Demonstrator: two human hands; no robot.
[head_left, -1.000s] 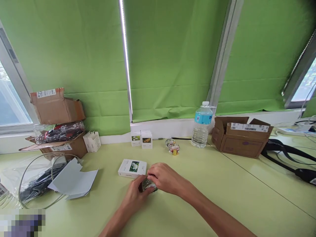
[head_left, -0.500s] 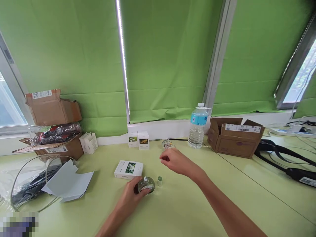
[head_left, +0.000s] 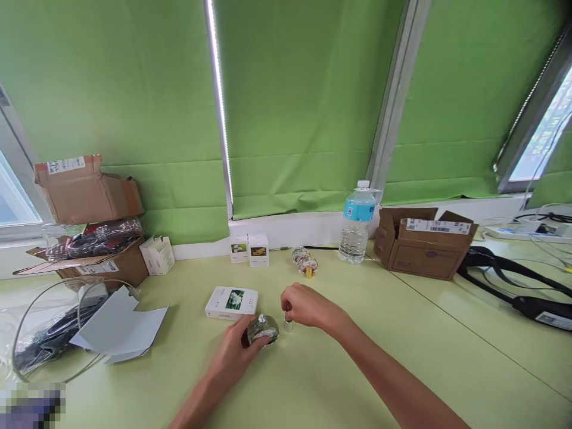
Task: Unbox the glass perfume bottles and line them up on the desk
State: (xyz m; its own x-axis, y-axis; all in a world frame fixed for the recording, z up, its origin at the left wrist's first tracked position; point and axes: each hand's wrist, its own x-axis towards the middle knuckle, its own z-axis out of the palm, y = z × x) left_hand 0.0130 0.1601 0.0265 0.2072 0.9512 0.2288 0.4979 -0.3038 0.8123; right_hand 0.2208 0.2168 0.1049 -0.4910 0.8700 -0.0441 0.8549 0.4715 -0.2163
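My left hand (head_left: pixel 241 342) is closed around a round glass perfume bottle (head_left: pixel 267 327), its silver spray nozzle bare on top. Just right of the bottle, the fingertips of my right hand (head_left: pixel 306 305) pinch a small shiny bottle cap (head_left: pixel 288 325) from above. Whether the cap touches the table cannot be made out. Behind my left hand lies a white box (head_left: pixel 222 302) with a white-flower picture. Farther back, more perfume bottles (head_left: pixel 305 259) stand close together, the front one with a gold cap.
Small flower-picture boxes (head_left: pixel 258 251) stand by the wall. A large water bottle (head_left: pixel 356 229) and an open cardboard box (head_left: pixel 429 253) are at the back right. Stacked cartons (head_left: pixel 89 196), papers (head_left: pixel 120 328) and a bagged cable occupy the left; a black strap (head_left: pixel 531 307) lies right.
My right hand has come down and toward me from near the rear bottles and taken hold of the cap. My left hand keeps its hold on the perfume bottle.
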